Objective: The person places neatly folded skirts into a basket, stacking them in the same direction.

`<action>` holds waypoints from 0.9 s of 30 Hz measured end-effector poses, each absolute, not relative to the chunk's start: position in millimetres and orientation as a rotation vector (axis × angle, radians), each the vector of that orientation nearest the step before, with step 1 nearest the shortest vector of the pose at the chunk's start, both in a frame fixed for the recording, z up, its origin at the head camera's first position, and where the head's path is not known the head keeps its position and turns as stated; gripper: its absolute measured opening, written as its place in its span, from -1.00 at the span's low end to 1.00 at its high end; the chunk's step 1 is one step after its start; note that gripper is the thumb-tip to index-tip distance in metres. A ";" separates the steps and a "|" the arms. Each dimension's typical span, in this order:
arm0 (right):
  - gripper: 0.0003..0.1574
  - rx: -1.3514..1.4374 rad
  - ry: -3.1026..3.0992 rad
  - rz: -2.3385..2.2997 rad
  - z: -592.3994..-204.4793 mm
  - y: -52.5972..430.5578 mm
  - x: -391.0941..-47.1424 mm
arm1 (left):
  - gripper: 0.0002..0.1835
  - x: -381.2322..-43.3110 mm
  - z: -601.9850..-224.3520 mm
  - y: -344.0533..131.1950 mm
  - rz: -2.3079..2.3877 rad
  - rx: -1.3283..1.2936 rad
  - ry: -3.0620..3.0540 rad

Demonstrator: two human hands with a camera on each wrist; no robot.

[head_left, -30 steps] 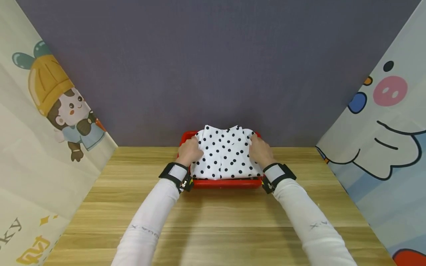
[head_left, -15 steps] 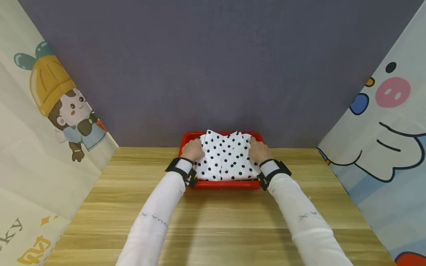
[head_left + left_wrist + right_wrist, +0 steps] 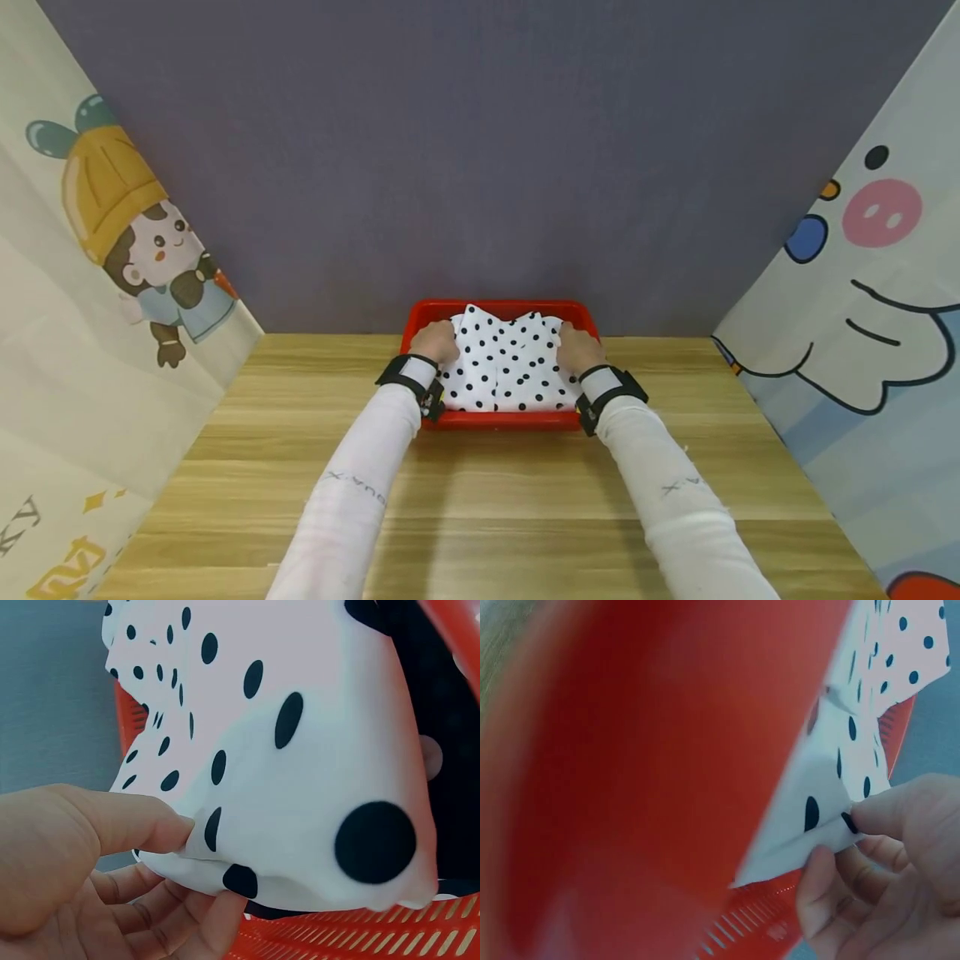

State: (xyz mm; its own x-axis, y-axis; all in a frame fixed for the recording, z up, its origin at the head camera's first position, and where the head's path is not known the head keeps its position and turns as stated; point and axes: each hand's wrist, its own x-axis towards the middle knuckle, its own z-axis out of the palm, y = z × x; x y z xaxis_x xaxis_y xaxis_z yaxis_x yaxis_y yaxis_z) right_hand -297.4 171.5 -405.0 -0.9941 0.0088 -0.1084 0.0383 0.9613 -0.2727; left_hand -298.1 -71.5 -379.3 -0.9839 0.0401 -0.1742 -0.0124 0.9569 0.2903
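Observation:
A folded white shirt [image 3: 506, 367] with black polka dots lies inside a red plastic basket [image 3: 498, 421], two collar-like points at its far edge. On its left side, my left hand [image 3: 437, 343] pinches the fabric between thumb and fingers. The left wrist view shows that left hand [image 3: 135, 862] gripping the shirt's edge, the thumb on top. On the opposite side my right hand [image 3: 579, 348] holds the cloth; the right wrist view has this right hand [image 3: 892, 862] pinching a fold. Something black, apparently cloth, shows under the shirt [image 3: 322, 787] in the left wrist view.
The basket stands at the far end of a wooden table [image 3: 495, 517], against a grey-purple wall panel [image 3: 480, 150]. Cartoon-printed curtains flank it: the left curtain [image 3: 67, 350] and the right curtain [image 3: 885, 333]. The near basket wall [image 3: 652, 750] blocks much of the right wrist view.
Both hands have moved down with the shirt, which sits deeper in the basket. More of the basket's far rim shows behind it. My hands have come slightly closer together.

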 end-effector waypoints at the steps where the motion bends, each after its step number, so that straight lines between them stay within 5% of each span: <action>1: -0.41 0.032 2.998 -0.430 -405.2 171.6 -296.7 | -0.73 -298.3 -380.0 -71.6 0.429 0.018 2.926; 7: -0.50 0.007 2.958 -0.479 -404.9 173.6 -291.6 | -0.72 -298.0 -383.4 -71.7 0.390 0.026 2.892; 14: -0.31 0.018 2.852 -0.441 -406.9 173.9 -289.0 | -0.67 -297.8 -384.6 -71.3 0.316 0.028 2.866; 27: -0.62 -0.029 2.751 -0.382 -394.3 164.7 -276.1 | -0.68 -290.5 -379.6 -73.4 0.243 0.022 2.821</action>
